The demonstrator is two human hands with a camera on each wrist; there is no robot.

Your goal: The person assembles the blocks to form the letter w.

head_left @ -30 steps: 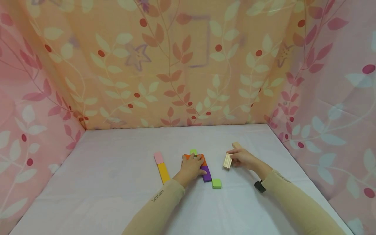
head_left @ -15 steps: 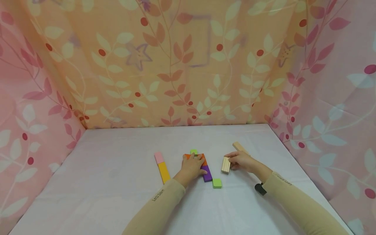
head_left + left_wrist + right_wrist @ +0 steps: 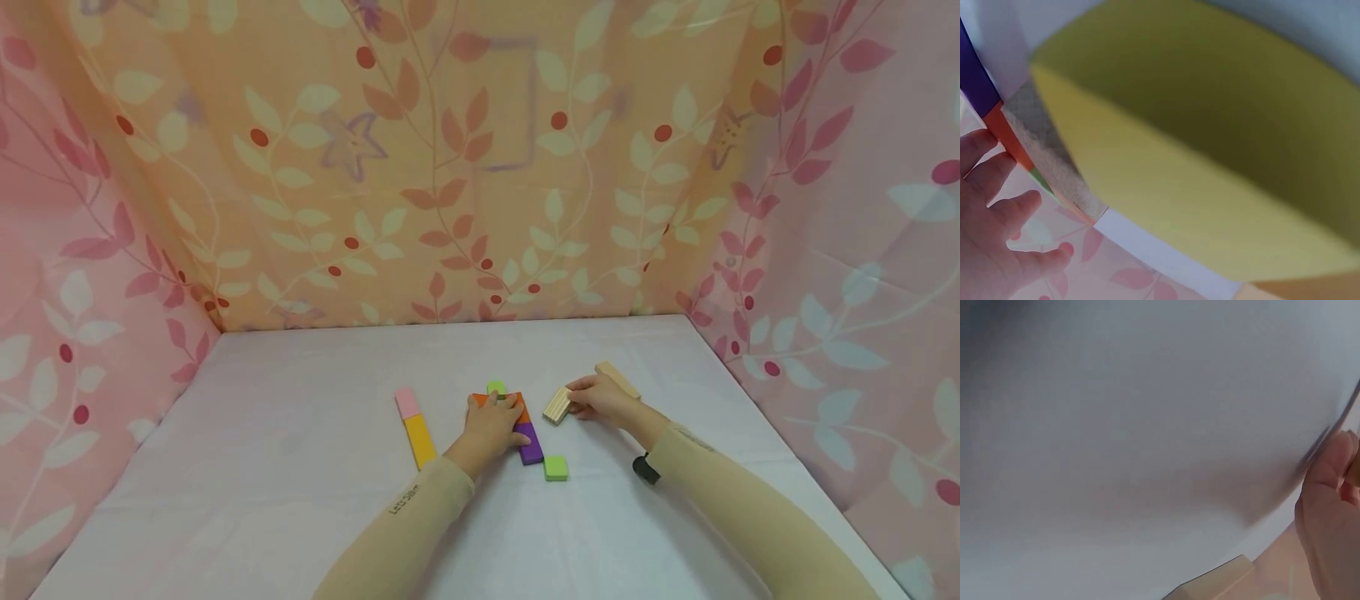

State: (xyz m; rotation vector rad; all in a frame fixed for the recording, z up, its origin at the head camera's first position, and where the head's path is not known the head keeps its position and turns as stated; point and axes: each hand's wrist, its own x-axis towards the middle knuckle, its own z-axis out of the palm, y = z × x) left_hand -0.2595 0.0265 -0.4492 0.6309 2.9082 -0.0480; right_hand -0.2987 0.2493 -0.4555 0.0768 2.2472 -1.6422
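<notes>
My left hand (image 3: 491,425) rests with spread fingers over an orange block (image 3: 523,408) near the middle of the table, partly hiding it. A purple block (image 3: 530,446) adjoins its near end, and a light green block (image 3: 496,387) touches its far side. Another green block (image 3: 556,468) lies near the purple one's near corner. To the right, my right hand (image 3: 603,400) pinches a grooved plain wooden block (image 3: 557,406), slanted just beside the coloured blocks. In the left wrist view, the left hand's fingers (image 3: 1007,212) are relaxed beside the orange block.
A pink block (image 3: 406,403) and a yellow block (image 3: 420,442) lie end to end on the left. Behind the right hand lies a plain wooden plank (image 3: 617,379). Patterned curtains (image 3: 442,167) border the white table (image 3: 300,400). A black item (image 3: 646,469) hangs at the right cuff.
My right hand has moved left with the grooved wooden block and turned it to a slant, uncovering more of the plank behind. The left hand has stayed in place.
</notes>
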